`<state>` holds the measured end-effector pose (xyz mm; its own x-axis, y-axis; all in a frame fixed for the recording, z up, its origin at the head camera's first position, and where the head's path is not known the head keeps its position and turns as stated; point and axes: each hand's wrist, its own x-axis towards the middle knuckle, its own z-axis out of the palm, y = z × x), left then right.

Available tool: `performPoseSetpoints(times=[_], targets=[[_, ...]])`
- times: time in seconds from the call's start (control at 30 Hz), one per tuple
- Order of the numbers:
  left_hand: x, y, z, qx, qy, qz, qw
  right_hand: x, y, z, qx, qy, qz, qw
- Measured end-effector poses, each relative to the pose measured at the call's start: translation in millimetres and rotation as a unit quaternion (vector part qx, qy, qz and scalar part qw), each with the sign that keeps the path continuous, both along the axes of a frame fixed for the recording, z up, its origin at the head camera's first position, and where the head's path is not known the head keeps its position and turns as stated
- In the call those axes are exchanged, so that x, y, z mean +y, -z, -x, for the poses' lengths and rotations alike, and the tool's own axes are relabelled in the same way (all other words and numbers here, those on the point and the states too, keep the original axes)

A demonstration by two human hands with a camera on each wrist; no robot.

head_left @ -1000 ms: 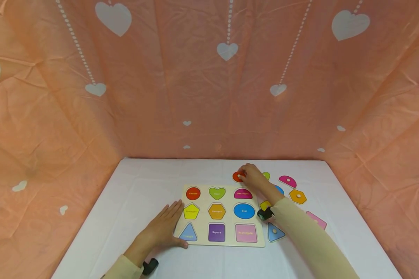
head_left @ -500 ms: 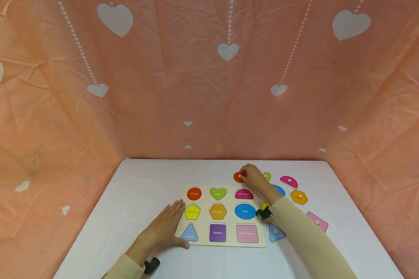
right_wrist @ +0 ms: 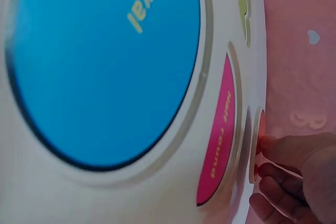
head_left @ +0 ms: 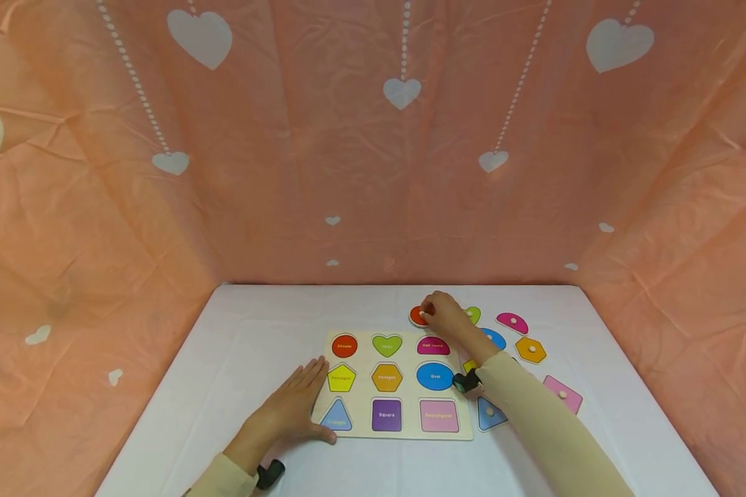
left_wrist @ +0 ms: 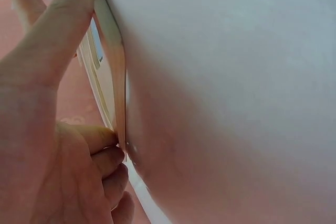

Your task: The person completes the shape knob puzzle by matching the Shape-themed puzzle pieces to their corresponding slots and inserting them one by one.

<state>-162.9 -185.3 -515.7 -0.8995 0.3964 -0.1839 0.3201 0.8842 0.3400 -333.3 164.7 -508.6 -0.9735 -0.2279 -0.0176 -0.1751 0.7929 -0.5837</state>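
A pale wooden shape board [head_left: 362, 397] with labelled coloured recesses lies on the white table. My left hand [head_left: 289, 407] rests against its left side, fingers stretched along the edge and thumb at the front-left corner. In the left wrist view the thumb and fingertips touch the board's edge [left_wrist: 118, 87]. Beyond the board's back edge, my right hand [head_left: 447, 319] pinches the red circle piece [head_left: 416, 316] by its knob. The right wrist view has this circle piece [right_wrist: 255, 153] tilted on edge between thumb and fingers, past the pink half-round recess [right_wrist: 218, 145].
Loose knobbed pieces lie right of the board: green heart [head_left: 473, 314], magenta half round [head_left: 512, 322], blue oval [head_left: 494, 338], orange hexagon [head_left: 530, 350], pink rectangle [head_left: 562, 394], blue triangle [head_left: 490, 415]. A yellow piece [head_left: 469, 366] is partly hidden by my right arm. Orange cloth surrounds the table.
The red circle piece has shifted slightly left with my right hand and now appears raised from the table. My left hand and the board have stayed put.
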Motion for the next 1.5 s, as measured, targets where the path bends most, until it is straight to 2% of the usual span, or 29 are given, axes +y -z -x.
performPoseSetpoints(times=[0.3, 0.53, 0.97, 1.5], targets=[[0, 1.6, -0.9, -0.003, 0.000, -0.007, 1.0000, -10, 0.0, -1.0, 0.024, -0.025, -0.012, 0.999], [1, -1.6, -1.0, -0.002, 0.002, -0.008, 1.0000, -21, -5.2, -8.3, 0.049, -0.051, -0.022, 0.997], [2, 1.9, 0.9, 0.001, -0.002, -0.003, 1.0000, -48, -12.6, -17.9, 0.062, -0.082, -0.019, 0.995], [4, -3.0, 1.8, -0.010, -0.001, 0.000, 1.0000, -68, -15.1, -28.6, 0.067, -0.128, -0.003, 0.990]])
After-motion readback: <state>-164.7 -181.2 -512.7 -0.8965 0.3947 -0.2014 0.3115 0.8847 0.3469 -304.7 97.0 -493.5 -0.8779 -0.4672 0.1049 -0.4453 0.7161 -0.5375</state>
